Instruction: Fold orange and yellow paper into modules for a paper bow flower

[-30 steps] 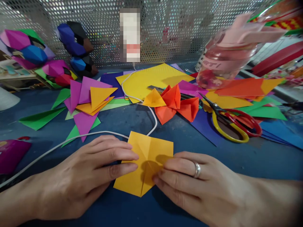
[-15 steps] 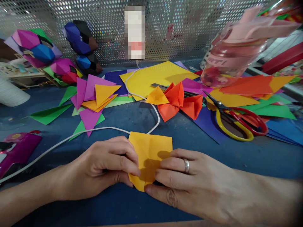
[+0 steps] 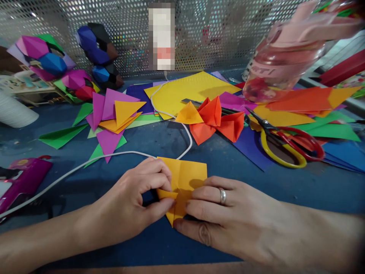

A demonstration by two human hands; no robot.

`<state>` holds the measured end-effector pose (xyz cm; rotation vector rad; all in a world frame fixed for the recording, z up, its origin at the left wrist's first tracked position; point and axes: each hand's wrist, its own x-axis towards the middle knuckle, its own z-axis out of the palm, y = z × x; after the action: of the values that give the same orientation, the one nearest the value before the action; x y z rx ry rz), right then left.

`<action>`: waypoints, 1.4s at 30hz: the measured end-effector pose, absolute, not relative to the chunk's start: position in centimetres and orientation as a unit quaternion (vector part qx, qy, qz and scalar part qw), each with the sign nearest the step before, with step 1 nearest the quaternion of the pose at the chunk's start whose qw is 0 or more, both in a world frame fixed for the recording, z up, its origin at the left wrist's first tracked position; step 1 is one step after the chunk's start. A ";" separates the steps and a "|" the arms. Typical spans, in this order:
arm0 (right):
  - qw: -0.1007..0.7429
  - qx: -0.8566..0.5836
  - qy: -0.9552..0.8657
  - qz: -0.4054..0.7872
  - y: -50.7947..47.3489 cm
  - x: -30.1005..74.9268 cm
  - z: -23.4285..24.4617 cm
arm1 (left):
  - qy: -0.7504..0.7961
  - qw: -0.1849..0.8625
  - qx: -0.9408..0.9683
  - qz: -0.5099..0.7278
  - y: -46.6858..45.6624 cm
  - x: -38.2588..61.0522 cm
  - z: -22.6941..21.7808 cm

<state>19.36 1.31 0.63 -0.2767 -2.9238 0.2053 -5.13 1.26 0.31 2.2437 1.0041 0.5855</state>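
A yellow-orange square of origami paper [image 3: 191, 173] with crease lines lies on the blue table in front of me. My left hand [image 3: 148, 192] pinches its lower left part between thumb and fingers, and a narrow flap there is turned up toward the middle. My right hand [image 3: 219, 211], with a ring on one finger, grips the paper's right side, its thumb at the bottom corner. Just beyond the paper sit folded orange paper pieces [image 3: 209, 114] and a yellow folded piece [image 3: 189, 113].
Scissors with red and yellow handles [image 3: 285, 144] lie to the right, near a pink bottle [image 3: 285, 57]. A white cable [image 3: 114, 154] crosses the table behind the paper. Purple folded papers [image 3: 110, 140] lie left. A magenta glue gun-like object [image 3: 31, 177] is at far left.
My left fingers have curled the paper's lower left edge up and inward, so a flap now shows between thumb and fingers. My right hand stays nearly still on the paper.
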 end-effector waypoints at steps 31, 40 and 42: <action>0.065 -0.135 -0.983 0.105 1.2 18.9 0.5 | 0.386 0.293 0.844 0.228 0.1 -5.0 -0.6; 0.049 -0.143 -0.984 0.095 1.4 18.7 1.1 | 0.451 0.201 0.845 0.204 1.0 -5.1 -0.1; 0.057 -0.141 -0.984 0.088 1.4 18.6 1.2 | 0.462 0.190 0.844 0.197 1.1 -5.2 -0.1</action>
<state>18.62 1.40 1.24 -0.4291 -2.9849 0.2678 -5.20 1.10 -0.11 2.3710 1.2981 0.5531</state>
